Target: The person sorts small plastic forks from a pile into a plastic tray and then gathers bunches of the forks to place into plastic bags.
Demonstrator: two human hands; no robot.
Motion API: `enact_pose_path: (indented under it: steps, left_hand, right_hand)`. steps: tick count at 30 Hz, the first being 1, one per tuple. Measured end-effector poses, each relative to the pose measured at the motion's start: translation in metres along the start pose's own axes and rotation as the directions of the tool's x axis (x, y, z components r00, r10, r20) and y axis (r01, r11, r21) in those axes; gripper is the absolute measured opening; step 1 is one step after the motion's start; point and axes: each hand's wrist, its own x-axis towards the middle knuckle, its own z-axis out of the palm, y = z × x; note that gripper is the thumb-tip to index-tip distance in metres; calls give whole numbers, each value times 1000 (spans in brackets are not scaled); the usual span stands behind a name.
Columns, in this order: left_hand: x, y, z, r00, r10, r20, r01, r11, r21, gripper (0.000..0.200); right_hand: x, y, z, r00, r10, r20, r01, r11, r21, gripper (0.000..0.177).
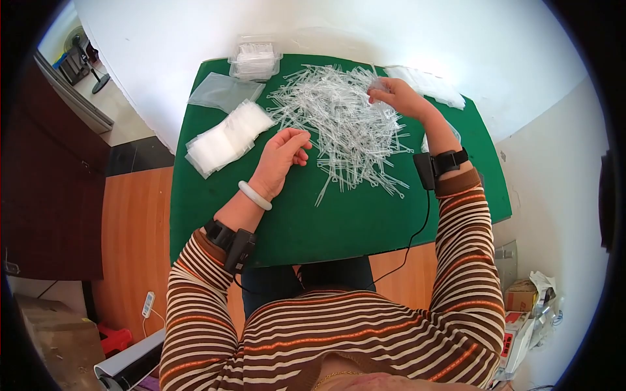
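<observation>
A large loose pile of clear plastic sticks, many with a small loop-shaped end, covers the middle of the green table. My right hand is over the pile's far right side, its thumb and fingers pinched on a small clear plastic piece; its exact shape is hard to see. At the pile's left edge, my left hand has its fingers curled and thumb against the forefinger. Whatever may be between those fingers is hidden. Left of that hand lies a fanned stack of small clear bags.
A clear container filled with sticks stands at the back left, near a flat translucent bag. White plastic packets lie at the back right. A black cable hangs from the right wrist strap past the green table's front edge.
</observation>
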Motion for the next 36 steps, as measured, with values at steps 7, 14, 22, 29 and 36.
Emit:
enact_pose_path:
  steps: [7, 14, 22, 29, 36]
  left_hand:
    - [5, -6, -4, 995, 81, -56, -76, 994, 85, 30]
    - [13, -5, -1, 838, 519, -170, -421, 812, 404, 68]
    - [-2, 6, 6, 970, 212, 117, -218, 975, 44, 53]
    - [4, -4, 0, 989, 149, -20, -148, 988, 33, 32]
    - [8, -9, -1, 978, 200, -60, -204, 976, -78, 24]
  right_hand:
    - [-13, -35, 9, 993, -118, 20, 112, 973, 201, 28]
    - [-24, -83, 45, 949, -255, 186, 175, 916, 361, 27]
    - [-19, -100, 121, 969, -231, 87, 198, 938, 286, 30]
    - [-38, -115, 175, 954, -215, -208, 268, 924, 273, 33]
    - [-52, -96, 153, 943, -326, -62, 321, 849, 419, 48]
